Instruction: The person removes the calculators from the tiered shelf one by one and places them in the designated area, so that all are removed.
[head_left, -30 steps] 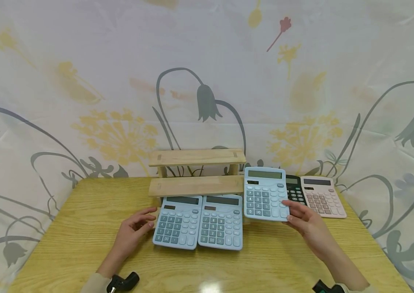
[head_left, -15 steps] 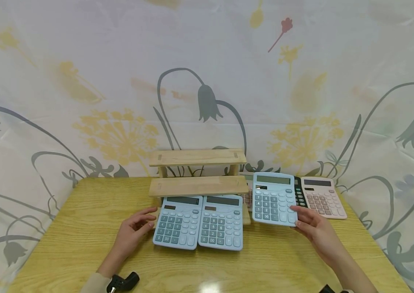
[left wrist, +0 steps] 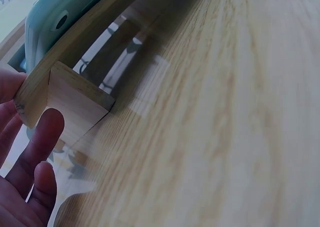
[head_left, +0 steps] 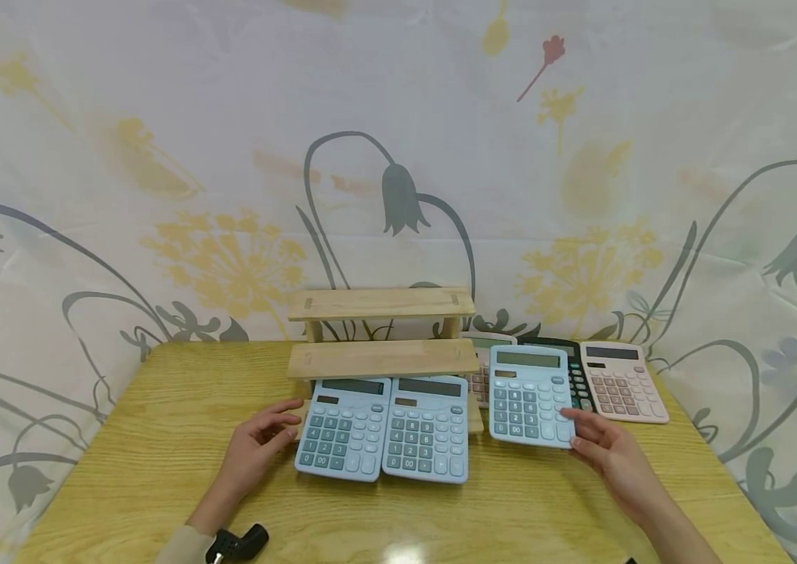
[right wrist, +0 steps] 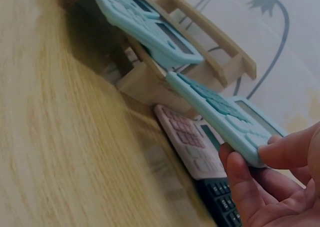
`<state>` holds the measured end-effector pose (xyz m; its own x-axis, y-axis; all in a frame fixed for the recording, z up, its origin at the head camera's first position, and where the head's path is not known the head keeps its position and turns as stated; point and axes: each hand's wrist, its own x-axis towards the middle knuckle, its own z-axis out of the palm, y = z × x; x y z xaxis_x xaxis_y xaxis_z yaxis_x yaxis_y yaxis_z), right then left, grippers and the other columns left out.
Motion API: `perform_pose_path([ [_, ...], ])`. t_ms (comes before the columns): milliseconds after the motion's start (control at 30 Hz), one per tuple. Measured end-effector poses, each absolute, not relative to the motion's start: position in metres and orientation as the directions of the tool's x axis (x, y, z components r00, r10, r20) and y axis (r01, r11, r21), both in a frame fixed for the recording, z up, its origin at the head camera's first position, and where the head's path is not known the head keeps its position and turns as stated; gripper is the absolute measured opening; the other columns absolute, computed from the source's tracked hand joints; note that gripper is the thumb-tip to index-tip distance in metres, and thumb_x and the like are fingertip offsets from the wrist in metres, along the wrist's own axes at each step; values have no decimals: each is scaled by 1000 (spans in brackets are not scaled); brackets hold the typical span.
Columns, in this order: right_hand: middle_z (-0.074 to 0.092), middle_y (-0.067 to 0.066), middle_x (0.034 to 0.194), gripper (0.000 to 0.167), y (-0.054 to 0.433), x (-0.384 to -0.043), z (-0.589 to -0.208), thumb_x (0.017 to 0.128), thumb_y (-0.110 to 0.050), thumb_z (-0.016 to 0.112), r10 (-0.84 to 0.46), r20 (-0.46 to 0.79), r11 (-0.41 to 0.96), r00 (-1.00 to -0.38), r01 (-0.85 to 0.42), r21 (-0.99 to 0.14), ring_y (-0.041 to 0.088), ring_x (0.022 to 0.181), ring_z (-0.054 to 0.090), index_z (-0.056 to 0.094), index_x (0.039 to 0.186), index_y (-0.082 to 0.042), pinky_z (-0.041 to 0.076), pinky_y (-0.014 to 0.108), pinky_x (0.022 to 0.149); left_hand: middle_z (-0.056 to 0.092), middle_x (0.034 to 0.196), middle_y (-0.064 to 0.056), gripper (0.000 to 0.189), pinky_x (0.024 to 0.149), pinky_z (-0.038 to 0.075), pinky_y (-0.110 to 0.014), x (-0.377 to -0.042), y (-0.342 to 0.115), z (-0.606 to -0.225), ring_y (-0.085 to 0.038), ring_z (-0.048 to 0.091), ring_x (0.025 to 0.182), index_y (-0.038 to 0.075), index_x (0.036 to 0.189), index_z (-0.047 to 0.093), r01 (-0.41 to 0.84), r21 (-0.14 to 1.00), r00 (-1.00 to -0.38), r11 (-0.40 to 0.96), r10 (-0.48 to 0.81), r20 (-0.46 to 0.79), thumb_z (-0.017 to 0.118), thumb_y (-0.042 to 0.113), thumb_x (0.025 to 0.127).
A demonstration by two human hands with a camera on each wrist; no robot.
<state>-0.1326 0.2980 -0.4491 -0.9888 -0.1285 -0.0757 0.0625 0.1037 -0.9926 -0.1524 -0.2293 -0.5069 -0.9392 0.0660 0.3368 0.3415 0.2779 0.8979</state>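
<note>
In the head view, my right hand pinches the lower right corner of a light blue calculator, thumb above and fingers beneath in the right wrist view. It is raised over the other calculators at the right. Two more blue calculators, a left one and a right one, lean side by side on the lowest tier of a wooden rack. My left hand is at the rack's left end. In the left wrist view its fingers hold the end of the lowest board.
Behind the held calculator lie a pink calculator close to the rack, a black calculator, and another pink calculator at the far right. All are on the wood-grain table. A patterned cloth hangs behind.
My right hand has drawn the blue calculator rightward and toward me, away from the rack, uncovering the pink calculator and more of the black one. The left hand stays put.
</note>
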Motion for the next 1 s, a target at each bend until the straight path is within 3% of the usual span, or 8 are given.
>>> perform_pose_path([
  [300, 36, 38, 146, 47, 296, -127, -456, 98, 8, 48, -97, -118, 179, -988, 99, -979, -5, 107, 58, 36, 142, 16, 51, 24, 89, 63, 130, -16, 13, 76, 50, -21, -152, -230, -507, -8, 60, 114, 4, 104, 74, 344, 900, -939, 267, 71, 338, 68, 1, 93],
  [1000, 40, 36, 145, 49, 291, -119, -468, 97, 9, 47, -109, -213, 153, -971, 196, -969, 3, 106, 61, 35, 143, 16, 52, 30, 91, 63, 130, -18, 14, 75, 49, -21, -153, -229, -507, -5, 59, 111, 3, 104, 73, 360, 896, -933, 260, 77, 352, 68, -1, 92],
])
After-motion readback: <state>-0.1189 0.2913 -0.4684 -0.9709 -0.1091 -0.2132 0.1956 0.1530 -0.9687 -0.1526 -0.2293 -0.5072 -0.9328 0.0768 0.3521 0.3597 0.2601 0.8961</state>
